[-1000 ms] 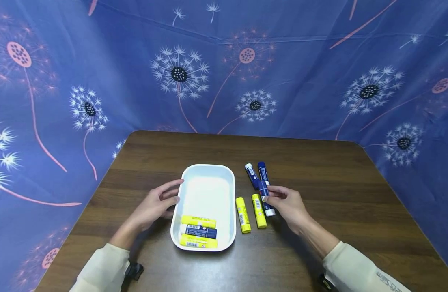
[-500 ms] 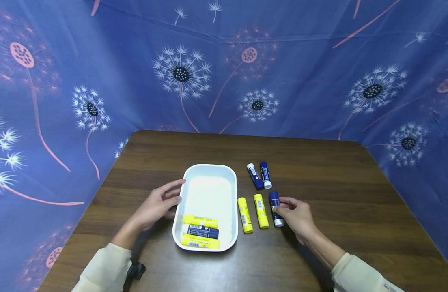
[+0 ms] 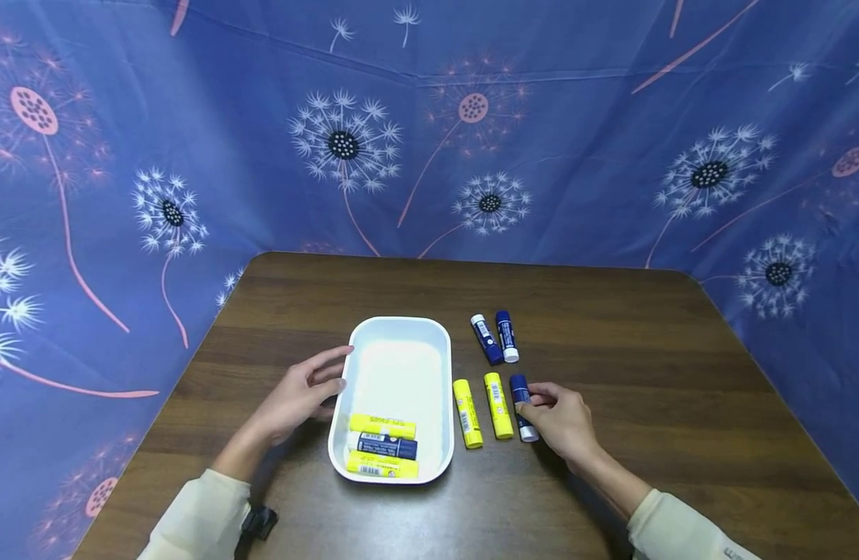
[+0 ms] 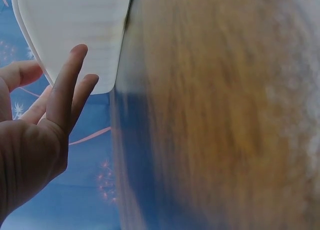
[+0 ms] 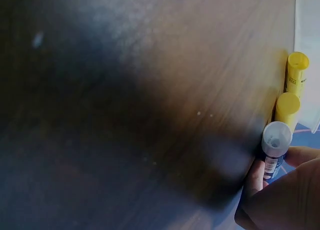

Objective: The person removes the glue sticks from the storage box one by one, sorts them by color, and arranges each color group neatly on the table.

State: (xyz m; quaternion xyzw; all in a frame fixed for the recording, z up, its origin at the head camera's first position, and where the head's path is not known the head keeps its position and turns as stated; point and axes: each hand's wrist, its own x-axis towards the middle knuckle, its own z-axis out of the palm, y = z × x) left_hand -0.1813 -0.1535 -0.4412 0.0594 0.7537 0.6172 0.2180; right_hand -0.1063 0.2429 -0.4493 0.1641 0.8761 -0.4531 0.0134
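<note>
The right hand (image 3: 559,420) has drawn its blue stick (image 3: 524,425) nearer the person, off the two far sticks (image 3: 506,336) it partly hid a second ago; it now lies just beside the closer yellow stick (image 3: 498,405), almost parallel.

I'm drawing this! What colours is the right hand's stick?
The stick is dark blue and white, clearest in head view.

Right hand (image 3: 561,424) hides part of the blue glue stick (image 3: 520,389); in the right wrist view that hand runs off the right edge. Yellow glue sticks (image 3: 468,416) too small to read from here. Sleeves (image 3: 197,513) cut by the bottom edge, head view. Tray (image 4: 75,14) cut by the left wrist view's top; table (image 4: 210,109) blurred there.
</note>
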